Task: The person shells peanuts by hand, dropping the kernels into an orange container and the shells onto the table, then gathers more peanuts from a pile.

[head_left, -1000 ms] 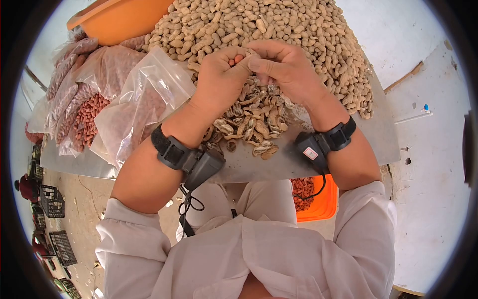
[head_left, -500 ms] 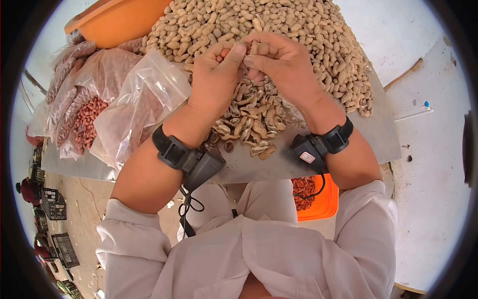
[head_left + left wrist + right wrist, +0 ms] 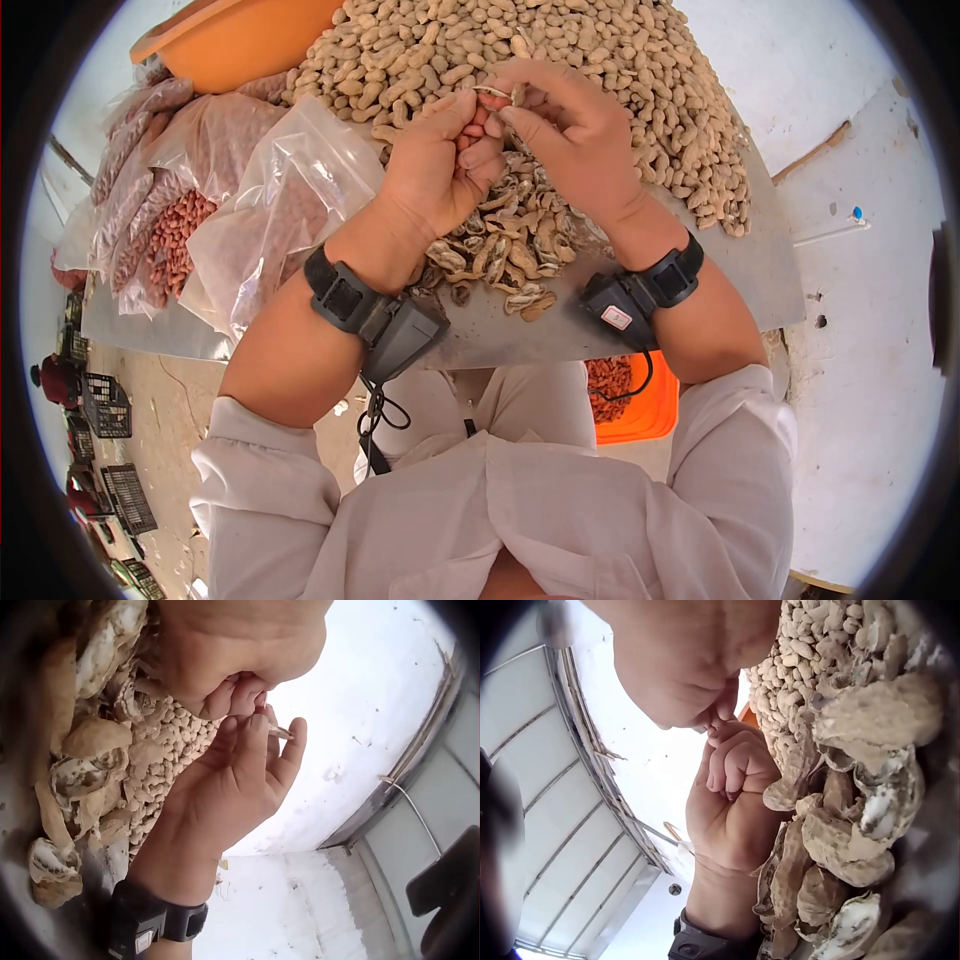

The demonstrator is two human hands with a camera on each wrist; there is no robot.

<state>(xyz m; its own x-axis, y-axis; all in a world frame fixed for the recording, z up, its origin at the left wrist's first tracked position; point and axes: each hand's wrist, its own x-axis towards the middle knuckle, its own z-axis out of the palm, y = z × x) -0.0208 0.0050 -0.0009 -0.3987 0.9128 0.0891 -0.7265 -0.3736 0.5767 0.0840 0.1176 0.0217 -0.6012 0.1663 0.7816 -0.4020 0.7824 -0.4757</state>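
Observation:
Over the heap of opened shells, both hands meet at the fingertips. My left hand (image 3: 432, 165) holds several red peanut kernels (image 3: 469, 133) in its curled fingers, its thumb and forefinger at a peanut being opened. From the other side, my right hand (image 3: 585, 140) pinches a piece of peanut shell (image 3: 518, 94) between thumb and fingers. That shell edge (image 3: 280, 733) also shows between the right fingers in the left wrist view. Beneath the hands lie broken empty shells (image 3: 520, 255). Curled left fingers (image 3: 739, 761) hide the kernels in the right wrist view.
A large pile of unshelled peanuts (image 3: 660, 120) covers the back of the metal table (image 3: 500, 345). Clear plastic bags (image 3: 290, 200) of red kernels lie on the left, below an orange basin (image 3: 240, 45). Under the table edge stands an orange container (image 3: 640, 425) with reddish contents.
The hands have drawn slightly apart at the thumbs. The left hand has turned palm up, so more red kernels show, and the shell piece is now between the fingertips.

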